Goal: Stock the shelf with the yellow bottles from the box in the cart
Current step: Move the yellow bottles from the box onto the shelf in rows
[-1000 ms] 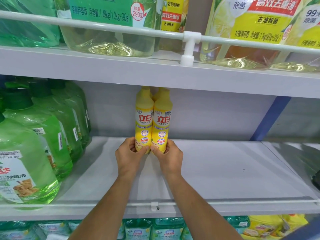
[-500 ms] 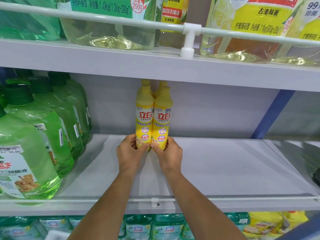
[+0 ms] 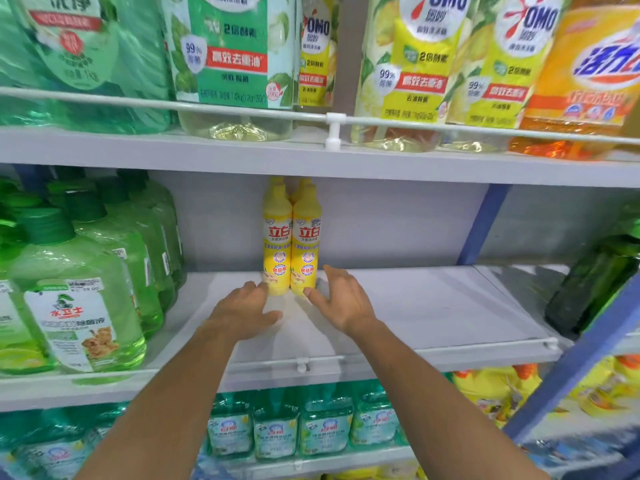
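Two yellow bottles stand upright side by side on the grey middle shelf (image 3: 415, 306), the left one (image 3: 277, 244) touching the right one (image 3: 307, 244). Behind them the yellow caps of two more bottles (image 3: 290, 183) peek out. My left hand (image 3: 242, 311) hovers just in front of the left bottle with fingers spread, holding nothing. My right hand (image 3: 341, 297) is beside the right bottle's base, fingers straight and apart from it. The cart and box are out of view.
Large green bottles (image 3: 79, 289) fill the shelf's left side. A dark green bottle (image 3: 588, 282) leans at the right. A white rail (image 3: 301, 363) runs along the shelf's front edge. Big refill bags (image 3: 415, 64) crowd the shelf above, green bottles (image 3: 277, 427) the one below.
Both hands have let go of the two front yellow bottles and drawn back toward me with fingers spread. The bottles stay standing in place. The camera has tilted up a little.
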`<state>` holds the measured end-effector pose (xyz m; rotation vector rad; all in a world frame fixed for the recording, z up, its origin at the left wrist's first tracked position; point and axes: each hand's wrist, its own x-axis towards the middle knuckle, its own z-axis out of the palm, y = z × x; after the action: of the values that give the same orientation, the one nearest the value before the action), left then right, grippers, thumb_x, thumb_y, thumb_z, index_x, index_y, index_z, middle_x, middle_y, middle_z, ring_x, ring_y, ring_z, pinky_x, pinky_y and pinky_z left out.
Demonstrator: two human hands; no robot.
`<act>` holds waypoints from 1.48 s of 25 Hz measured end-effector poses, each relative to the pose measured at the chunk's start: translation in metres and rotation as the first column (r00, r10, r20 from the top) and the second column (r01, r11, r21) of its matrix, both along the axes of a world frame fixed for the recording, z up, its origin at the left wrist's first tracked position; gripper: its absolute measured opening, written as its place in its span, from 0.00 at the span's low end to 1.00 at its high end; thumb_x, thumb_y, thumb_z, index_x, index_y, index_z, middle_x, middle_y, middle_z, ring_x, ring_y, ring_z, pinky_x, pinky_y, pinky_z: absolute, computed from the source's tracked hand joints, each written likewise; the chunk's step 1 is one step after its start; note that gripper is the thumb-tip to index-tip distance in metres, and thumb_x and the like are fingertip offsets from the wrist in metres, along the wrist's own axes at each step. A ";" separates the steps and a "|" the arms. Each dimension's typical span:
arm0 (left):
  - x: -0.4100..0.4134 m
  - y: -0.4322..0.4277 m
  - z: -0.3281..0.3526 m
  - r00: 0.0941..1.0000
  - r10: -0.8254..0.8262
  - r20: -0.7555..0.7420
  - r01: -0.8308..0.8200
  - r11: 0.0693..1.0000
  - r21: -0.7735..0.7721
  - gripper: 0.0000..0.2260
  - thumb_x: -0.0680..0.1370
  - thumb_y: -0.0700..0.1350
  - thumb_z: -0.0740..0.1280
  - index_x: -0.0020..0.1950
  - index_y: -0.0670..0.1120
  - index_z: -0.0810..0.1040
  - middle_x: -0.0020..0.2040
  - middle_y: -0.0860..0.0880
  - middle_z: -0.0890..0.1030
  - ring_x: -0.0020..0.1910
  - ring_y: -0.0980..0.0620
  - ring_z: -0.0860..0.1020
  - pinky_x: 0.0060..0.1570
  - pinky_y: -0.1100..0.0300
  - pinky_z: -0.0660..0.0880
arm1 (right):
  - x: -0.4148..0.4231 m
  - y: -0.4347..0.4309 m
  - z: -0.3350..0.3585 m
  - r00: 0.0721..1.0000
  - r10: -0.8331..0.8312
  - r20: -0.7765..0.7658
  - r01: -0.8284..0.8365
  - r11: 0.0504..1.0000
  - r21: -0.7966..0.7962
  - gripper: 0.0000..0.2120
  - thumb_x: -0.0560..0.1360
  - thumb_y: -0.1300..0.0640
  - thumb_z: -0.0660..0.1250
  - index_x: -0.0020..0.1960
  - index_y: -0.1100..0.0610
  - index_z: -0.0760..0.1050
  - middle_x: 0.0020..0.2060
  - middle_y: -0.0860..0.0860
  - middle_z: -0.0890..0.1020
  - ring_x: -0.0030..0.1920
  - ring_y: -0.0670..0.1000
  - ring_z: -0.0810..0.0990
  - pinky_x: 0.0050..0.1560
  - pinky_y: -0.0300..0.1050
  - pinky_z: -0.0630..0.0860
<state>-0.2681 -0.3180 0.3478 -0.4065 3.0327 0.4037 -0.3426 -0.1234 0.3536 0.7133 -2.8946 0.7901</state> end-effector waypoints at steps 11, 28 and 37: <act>0.165 0.071 0.051 0.994 -0.105 0.030 0.109 0.963 -0.247 0.39 0.77 0.71 0.56 0.79 0.46 0.59 0.77 0.41 0.64 0.75 0.41 0.64 0.73 0.45 0.63 | 0.155 0.069 0.049 0.939 0.319 -0.128 -0.188 0.789 0.585 0.40 0.78 0.30 0.55 0.82 0.51 0.53 0.81 0.57 0.57 0.78 0.61 0.58 0.76 0.59 0.62; 0.333 0.272 -0.219 0.874 -0.199 0.444 0.220 0.975 0.004 0.36 0.79 0.67 0.60 0.80 0.47 0.58 0.76 0.42 0.65 0.74 0.40 0.66 0.69 0.43 0.68 | 0.322 0.267 -0.223 0.928 0.128 0.350 -0.313 0.778 0.545 0.39 0.77 0.35 0.64 0.79 0.54 0.57 0.75 0.57 0.66 0.75 0.62 0.63 0.70 0.60 0.69; 0.297 0.220 -0.326 0.809 -0.218 0.545 0.160 0.975 0.153 0.39 0.79 0.67 0.60 0.81 0.46 0.56 0.77 0.42 0.63 0.74 0.40 0.65 0.68 0.44 0.69 | 0.294 0.232 -0.311 0.847 0.017 0.531 -0.357 0.758 0.546 0.39 0.80 0.35 0.59 0.81 0.57 0.54 0.78 0.57 0.62 0.77 0.61 0.61 0.68 0.60 0.71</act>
<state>0.0284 -0.0984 0.0213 -0.1674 2.4329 0.3449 -0.0483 0.1084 0.0427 0.9979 -3.6533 -0.0729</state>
